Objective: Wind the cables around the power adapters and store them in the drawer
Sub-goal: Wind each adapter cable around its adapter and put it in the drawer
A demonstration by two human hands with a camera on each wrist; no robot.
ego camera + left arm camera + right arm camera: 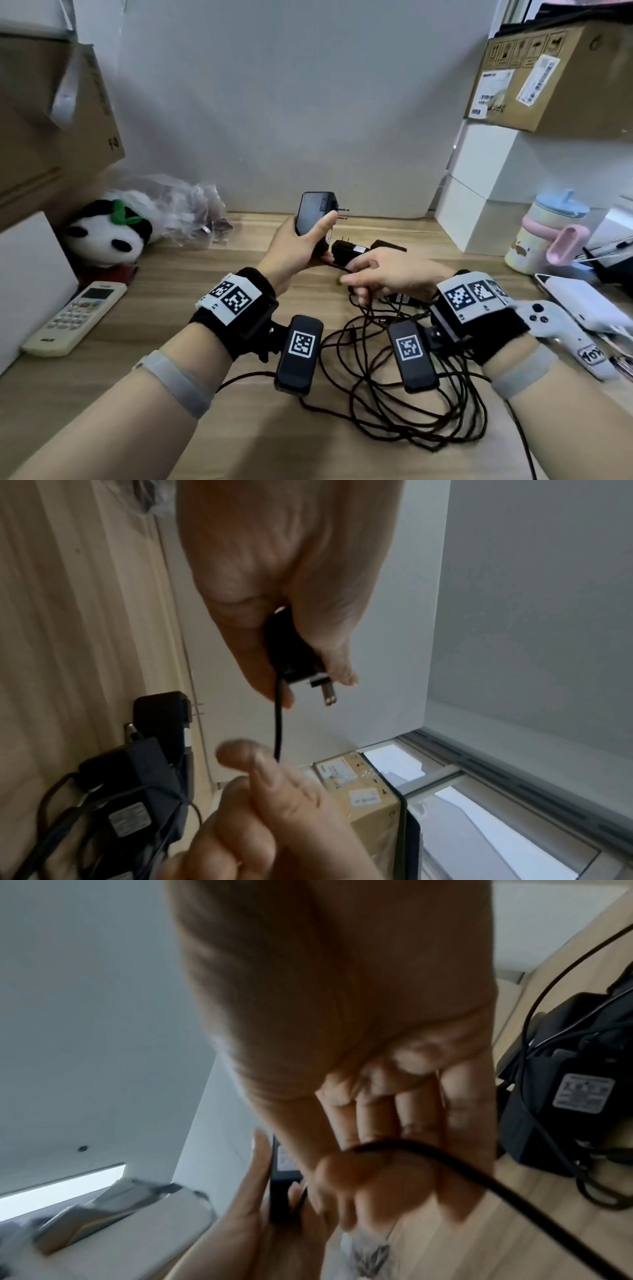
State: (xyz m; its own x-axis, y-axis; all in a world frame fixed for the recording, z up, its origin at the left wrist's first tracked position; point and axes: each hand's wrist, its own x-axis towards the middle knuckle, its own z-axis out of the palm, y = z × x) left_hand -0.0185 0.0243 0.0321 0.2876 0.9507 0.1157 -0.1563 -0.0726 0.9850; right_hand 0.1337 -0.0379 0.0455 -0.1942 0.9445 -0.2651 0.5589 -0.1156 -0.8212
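- Two hands work above the wooden tabletop (239,428) — the left hand (294,246) grips a black power adapter (313,212) raised clear of the surface, its prongs pointing right.
- The right hand (387,274) pinches that adapter's thin black cable (279,723) between thumb and fingers, just beside and below the left hand.
- More adapters (346,251) lie on the tabletop behind and under the right hand, touching one another.
- A loose tangle of cables (411,411) spreads on the tabletop between the forearms and toward the right.
- At the left edge sit a panda plush (106,236) and a white remote (75,317); at the right, a pastel cup (544,236) and a white game controller (548,318).
- No drawer shows in any view.
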